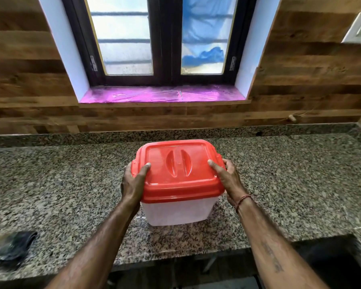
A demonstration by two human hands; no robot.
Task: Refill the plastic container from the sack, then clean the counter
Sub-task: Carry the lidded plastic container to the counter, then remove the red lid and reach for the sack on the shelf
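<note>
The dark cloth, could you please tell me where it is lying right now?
In the head view, the dark cloth lies crumpled at the counter's near-left edge, well apart from the red-lidded plastic container and beyond the left hand.

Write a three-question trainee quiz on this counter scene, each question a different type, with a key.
1. True or false: the red lid is off the plastic container.
2. Where does each hand hold? A) both on the lid's handle B) left hand and right hand on the lid's opposite sides C) one on the dark cloth
3. Fill in: the container stands on the granite ____.

Key: 1 false; 2 B; 3 counter. No sack shows in this view.
</note>
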